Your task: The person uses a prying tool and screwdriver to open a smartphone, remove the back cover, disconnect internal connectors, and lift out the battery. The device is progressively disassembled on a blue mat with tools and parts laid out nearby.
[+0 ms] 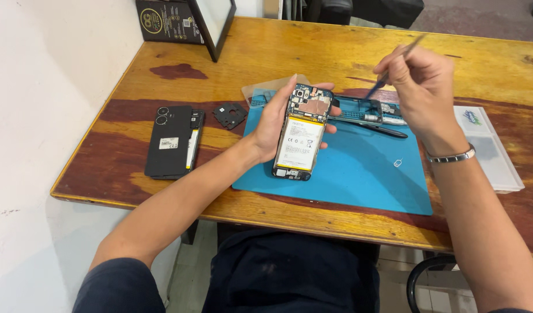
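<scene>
Blue mat [365,174] lay under the opened phone [301,136], which the left hand [275,119] gripped upright by its edges, battery and board bare. The back cover [169,141] was already off, lying well apart on the desk [313,52] beside a small black plate [230,114]. Battery was not yet out. The right hand [420,81] pinched a thin tool [394,62] above.

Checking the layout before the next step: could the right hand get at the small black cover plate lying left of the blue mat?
Probably not easily: the right hand holds a thin tool, and the left hand with the opened phone sits between it and the cover plate.
</scene>
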